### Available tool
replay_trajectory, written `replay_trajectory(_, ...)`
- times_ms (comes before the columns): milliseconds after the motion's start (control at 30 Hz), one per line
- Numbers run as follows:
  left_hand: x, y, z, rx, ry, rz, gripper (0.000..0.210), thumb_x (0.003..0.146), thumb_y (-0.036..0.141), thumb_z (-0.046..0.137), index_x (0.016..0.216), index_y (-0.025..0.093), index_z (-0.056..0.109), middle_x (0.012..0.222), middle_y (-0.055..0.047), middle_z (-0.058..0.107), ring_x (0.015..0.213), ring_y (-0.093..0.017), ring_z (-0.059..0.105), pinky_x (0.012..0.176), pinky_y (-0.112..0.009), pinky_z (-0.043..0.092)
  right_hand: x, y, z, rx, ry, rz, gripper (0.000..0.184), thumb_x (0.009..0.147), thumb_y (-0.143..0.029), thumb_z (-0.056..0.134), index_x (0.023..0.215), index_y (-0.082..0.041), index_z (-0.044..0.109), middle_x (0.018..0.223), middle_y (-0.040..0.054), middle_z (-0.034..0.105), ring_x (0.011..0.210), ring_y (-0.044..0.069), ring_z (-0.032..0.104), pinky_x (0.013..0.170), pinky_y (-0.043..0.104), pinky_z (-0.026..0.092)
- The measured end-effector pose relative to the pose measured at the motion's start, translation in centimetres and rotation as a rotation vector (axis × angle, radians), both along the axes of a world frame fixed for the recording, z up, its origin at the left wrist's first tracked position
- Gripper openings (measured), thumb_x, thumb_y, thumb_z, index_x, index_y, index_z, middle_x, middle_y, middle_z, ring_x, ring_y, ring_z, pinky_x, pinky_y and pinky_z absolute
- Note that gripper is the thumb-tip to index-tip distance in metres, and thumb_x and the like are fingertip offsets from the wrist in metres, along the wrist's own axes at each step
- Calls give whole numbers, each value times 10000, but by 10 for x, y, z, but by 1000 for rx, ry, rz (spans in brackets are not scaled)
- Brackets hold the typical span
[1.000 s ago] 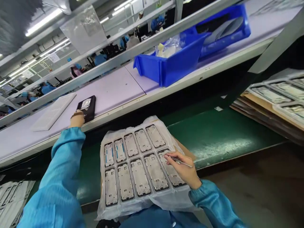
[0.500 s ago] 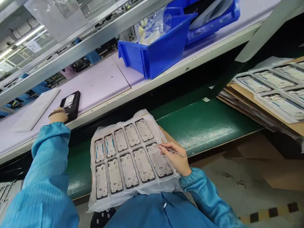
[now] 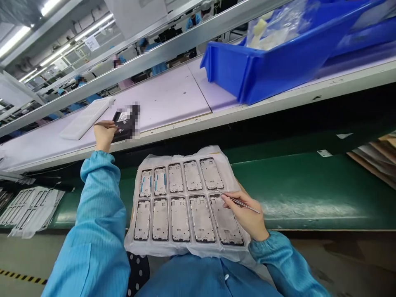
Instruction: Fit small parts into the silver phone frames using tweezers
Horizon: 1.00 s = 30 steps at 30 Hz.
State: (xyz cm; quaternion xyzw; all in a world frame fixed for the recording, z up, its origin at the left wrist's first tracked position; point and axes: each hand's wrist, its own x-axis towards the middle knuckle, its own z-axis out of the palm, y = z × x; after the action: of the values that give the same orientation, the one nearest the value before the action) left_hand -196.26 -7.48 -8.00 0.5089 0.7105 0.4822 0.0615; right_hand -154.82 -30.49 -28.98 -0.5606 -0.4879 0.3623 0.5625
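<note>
My left hand (image 3: 105, 133) is at the left end of a black box (image 3: 126, 126) with small light pieces in it, on the bench edge. Its fingers are curled together; what they hold, if anything, I cannot make out. In my right hand (image 3: 247, 212) is a pair of metal tweezers (image 3: 252, 208), pinched near the middle and pointing left. Their tips hover over the right part of a white plastic tray (image 3: 192, 248). Two rows of phone frames (image 3: 200, 218) lie in its pockets. Two upper-left frames (image 3: 160, 181) carry blue strips; the others show bare grey.
A white slab (image 3: 86, 119) lies left of the black box on the pale bench (image 3: 167, 97). Blue bins (image 3: 229, 70) stand at the right. Below runs a green shelf (image 3: 297, 198), with more frame trays (image 3: 34, 206) at far left and stacked cardboard (image 3: 374, 159) at right.
The view has swung left, so bench and tray appear further right. My left hand has shifted slightly away from the black box. The tweezers stay in my right hand over the tray.
</note>
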Motion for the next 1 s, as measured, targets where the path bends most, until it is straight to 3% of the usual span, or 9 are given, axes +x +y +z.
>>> replay_trajectory(100, 14, -32, -20, 141, -320, -162, 189, 740, 157, 700, 911, 78, 705, 874, -58, 726, 881, -184, 705, 895, -324, 575, -6, 4, 8, 28, -13, 36, 376, 782, -562, 798, 754, -191, 739, 704, 66, 740, 548, 216, 709, 555, 348, 638)
replay_trajectory(200, 47, -84, -49, 175, -551, -269, 271, 737, 286, 776, 940, 111, 737, 1081, -105, 740, 972, -179, 681, 962, -347, 548, -14, 4, 21, 80, 38, 63, 311, 794, -489, 817, 743, -192, 739, 739, 63, 747, 528, 195, 700, 515, 323, 636)
replay_trajectory(267, 79, -123, -68, 142, -692, -328, 263, 723, 351, 826, 865, 145, 743, 1154, -111, 727, 927, -157, 664, 924, -326, 555, -22, 3, 37, 139, 91, 100, 241, 812, -413, 824, 752, -194, 741, 748, 54, 753, 516, 179, 695, 511, 312, 643)
replay_trajectory(333, 113, -161, -83, 117, -846, -395, 276, 695, 390, 881, 774, 171, 735, 1072, -80, 731, 837, -127, 643, 828, -272, 568, -29, 1, 57, 239, 145, 161, 137, 826, -308, 829, 791, -201, 752, 790, 49, 770, 542, 174, 711, 524, 302, 653)
replay_trajectory(400, 144, -191, -89, 85, -1015, -482, 303, 660, 408, 929, 745, 190, 736, 956, -40, 710, 747, -96, 618, 731, -216, 564, -36, -1, 81, 380, 180, 243, 72, 827, -206, 828, 858, -218, 765, 834, 46, 788, 630, 192, 751, 550, 294, 666)
replay_trajectory(467, 168, -213, -87, 40, -1172, -574, 300, 647, 395, 950, 726, 204, 734, 896, -13, 678, 680, -67, 588, 657, -175, 544, -40, -2, 104, 505, 186, 326, 144, 831, -150, 820, 933, -239, 770, 856, 45, 800, 719, 215, 778, 577, 295, 678)
replay_trajectory(633, 192, -239, -77, -62, -1409, -751, 248, 716, 356, 919, 713, 224, 709, 800, 8, 614, 642, -61, 547, 595, -159, 495, -44, -8, 136, 589, 119, 441, 215, 852, -129, 802, 1001, -278, 758, 880, 32, 806, 705, 206, 781, 572, 278, 671)
replay_trajectory(1000, 203, -246, -79, -146, -1491, -786, 283, 728, 367, 907, 715, 222, 665, 754, 14, 536, 629, -83, 498, 600, -191, 492, -45, -9, 130, 679, 79, 418, 278, 833, -50, 790, 1025, -246, 747, 883, 19, 802, 719, 185, 776, 619, 251, 665)
